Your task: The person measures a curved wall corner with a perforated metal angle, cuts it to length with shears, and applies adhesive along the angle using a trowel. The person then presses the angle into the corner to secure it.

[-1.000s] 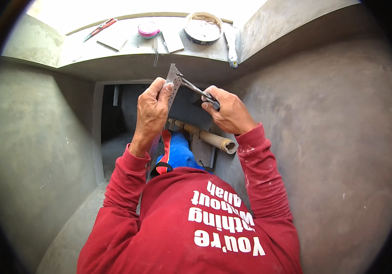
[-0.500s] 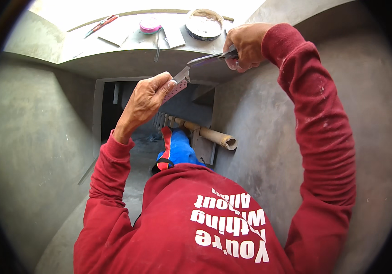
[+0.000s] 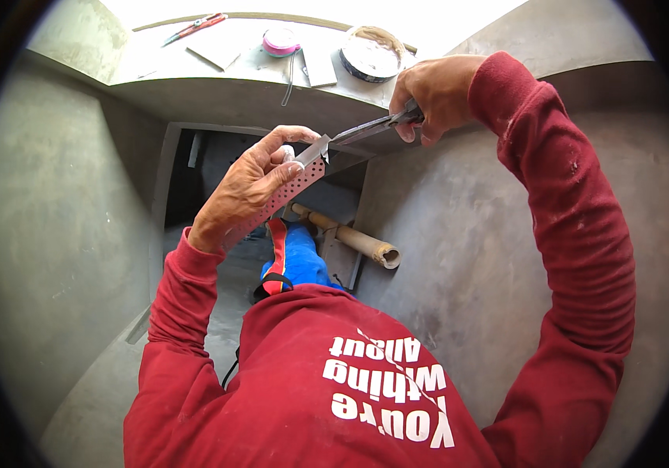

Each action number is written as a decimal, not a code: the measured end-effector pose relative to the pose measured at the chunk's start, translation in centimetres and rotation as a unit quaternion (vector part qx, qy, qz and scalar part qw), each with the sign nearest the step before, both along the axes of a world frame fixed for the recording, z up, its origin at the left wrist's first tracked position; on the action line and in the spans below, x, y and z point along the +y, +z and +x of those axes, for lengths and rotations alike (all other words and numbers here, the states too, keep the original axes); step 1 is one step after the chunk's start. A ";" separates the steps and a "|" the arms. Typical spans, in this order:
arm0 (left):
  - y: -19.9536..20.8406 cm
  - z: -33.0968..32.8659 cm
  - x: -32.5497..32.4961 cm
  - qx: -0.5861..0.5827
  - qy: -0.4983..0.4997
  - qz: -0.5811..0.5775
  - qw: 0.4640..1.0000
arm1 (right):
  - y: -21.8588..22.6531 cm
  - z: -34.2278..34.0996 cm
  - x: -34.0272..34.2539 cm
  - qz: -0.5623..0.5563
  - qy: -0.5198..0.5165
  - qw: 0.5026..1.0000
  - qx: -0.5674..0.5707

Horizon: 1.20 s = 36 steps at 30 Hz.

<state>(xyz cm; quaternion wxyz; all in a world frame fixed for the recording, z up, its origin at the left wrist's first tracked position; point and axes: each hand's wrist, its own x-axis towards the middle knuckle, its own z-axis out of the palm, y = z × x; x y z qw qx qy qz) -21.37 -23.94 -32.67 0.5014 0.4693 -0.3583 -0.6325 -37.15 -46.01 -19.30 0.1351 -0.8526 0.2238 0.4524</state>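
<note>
Left hand [image 3: 253,183] pinching one perforated metal corner bead [image 3: 301,183], its end right at the blades of one pair of snips [image 3: 366,130]; right hand [image 3: 437,93] curled round the handles! White lettering across the red sweatshirt [image 3: 288,374]. Ledge [image 3: 247,70]: one tape measure [image 3: 281,42], one round tub [image 3: 372,54].

A tub [image 3: 366,76] of paste [image 3: 369,56] stands on a ledge [image 3: 250,37]. Left of the tub, in order, are a slab [image 3: 320,66], a tape measure [image 3: 280,40], a second slab [image 3: 216,53] and a hand tool [image 3: 198,27]. Before the tub are snips [image 3: 362,131] in the right fingers [image 3: 431,132]. Before and left of the tub, a corner bead [image 3: 295,186] lies in the left fingers [image 3: 294,132], its end at the snips' tips. Lower than the tub, on its near side, lies a bamboo pole [image 3: 350,237].
</note>
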 end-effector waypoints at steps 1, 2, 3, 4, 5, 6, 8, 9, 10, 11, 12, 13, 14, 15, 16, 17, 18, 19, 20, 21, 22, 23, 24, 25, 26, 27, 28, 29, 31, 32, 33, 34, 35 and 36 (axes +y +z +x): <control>0.1 0.0 0.1 0.005 -0.002 0.006 1.000 | -0.2 0.0 0.0 0.006 -0.003 1.000 0.000; 0.1 0.0 0.2 0.010 -0.005 0.012 1.000 | -0.4 -0.1 0.0 0.011 -0.005 1.000 0.001; 0.1 0.0 0.3 0.019 -0.008 0.012 1.000 | -0.6 -0.3 0.0 0.017 -0.009 1.000 0.001; 0.1 0.0 0.3 0.027 -0.014 0.011 0.999 | -0.9 -0.4 -0.1 0.028 -0.010 1.000 0.001; 0.1 0.0 0.3 0.039 -0.020 0.003 0.999 | -1.2 -0.5 -0.1 0.038 -0.010 0.999 0.001; 0.2 0.0 0.4 0.050 -0.025 -0.005 0.998 | -1.5 -0.6 -0.2 0.049 -0.010 0.999 0.000; 0.2 0.0 0.4 0.039 -0.039 -0.004 0.998 | -1.9 -1.0 -0.2 0.062 0.015 0.997 -0.037; 0.2 -0.1 0.4 0.034 -0.046 -0.002 0.998 | -2.1 -1.1 -0.4 0.070 0.027 0.996 -0.056; 0.2 -0.2 0.5 0.048 -0.041 0.003 0.998 | -2.3 -1.2 -0.3 0.068 0.011 0.997 -0.044; 0.2 -0.4 0.5 0.062 -0.036 0.008 0.997 | -2.4 -1.4 -0.3 0.066 -0.005 0.997 -0.032; 0.2 -0.6 0.5 0.076 -0.030 0.012 0.997 | -2.4 -1.4 -0.4 0.065 -0.021 0.997 -0.020; 0.3 -0.6 0.5 0.081 -0.033 0.015 0.996 | -2.5 -1.4 -0.4 0.065 -0.013 0.998 -0.025; 0.4 -0.7 0.5 0.085 -0.035 0.019 0.996 | -2.5 -1.3 -0.4 0.067 -0.006 0.997 -0.029; 0.4 -0.7 0.6 0.087 -0.034 0.031 0.995 | -2.5 -1.3 -0.3 0.070 0.000 0.997 -0.032; 0.5 -0.7 0.5 0.105 -0.030 0.026 0.994 | -2.4 -1.1 -0.4 0.076 0.014 0.996 -0.050; 0.5 -0.7 0.6 0.120 -0.022 0.029 0.992 | -2.3 -1.1 -0.4 0.082 0.027 0.994 -0.068; 0.5 -0.7 0.6 0.135 -0.015 0.031 0.990 | -2.2 -1.0 -0.4 0.080 0.038 0.993 -0.082; 0.4 -0.6 0.6 0.125 -0.021 0.029 0.991 | -2.1 -1.0 -0.3 0.090 0.034 0.991 -0.098; 0.4 -0.5 0.6 0.115 -0.027 0.027 0.993 | -2.0 -1.0 -0.2 0.093 0.029 0.989 -0.110; 0.3 -0.3 0.6 0.105 -0.033 0.025 0.994 | -2.0 -1.0 -0.1 0.096 0.024 0.988 -0.123; 0.2 -0.3 0.6 0.115 -0.033 0.027 0.992 | -1.9 -0.9 0.0 0.089 0.016 0.989 -0.120; 0.2 -0.2 0.6 0.125 -0.033 0.028 0.991 | -1.9 -0.9 0.0 0.082 0.008 0.990 -0.117; 0.1 -0.1 0.6 0.134 -0.033 0.031 0.990 | -1.9 -0.9 0.1 0.073 0.005 0.990 -0.122; 0.0 -0.1 0.6 0.136 -0.033 0.025 0.990 | -2.0 -1.0 0.1 0.084 0.003 0.989 -0.124; -0.1 -0.1 0.6 0.138 -0.032 0.020 0.990 | -2.0 -1.0 0.2 0.093 0.006 0.987 -0.133; -0.1 -0.1 0.6 0.140 -0.031 0.014 0.990 | -2.0 -1.1 0.2 0.102 0.010 0.984 -0.143; -0.2 0.0 0.6 0.136 -0.033 0.013 0.990 | -2.0 -1.1 0.2 0.106 0.003 0.983 -0.152; -0.2 0.1 0.6 0.132 -0.034 0.013 0.991 | -2.1 -1.2 0.2 0.110 -0.004 0.981 -0.161; -0.1 0.4 0.6 0.121 -0.037 0.011 0.992 | -2.1 -1.2 0.1 0.113 -0.003 0.979 -0.167; -0.1 0.6 0.6 0.114 -0.038 0.010 0.993 | -2.1 -1.2 0.2 0.113 0.004 0.980 -0.165; 0.0 0.8 0.5 0.106 -0.043 0.008 0.993 | -2.0 -1.2 0.1 0.105 0.009 0.981 -0.165; 0.1 1.0 0.5 0.111 -0.050 0.005 0.993 | -1.9 -1.2 0.2 0.103 0.016 0.979 -0.178; 0.2 1.2 0.4 0.115 -0.061 0.001 0.992 | -1.8 -1.2 0.3 0.094 0.021 0.977 -0.192; 0.3 1.4 0.4 0.118 -0.073 -0.001 0.990 | -1.7 -1.2 0.4 0.086 0.026 0.974 -0.207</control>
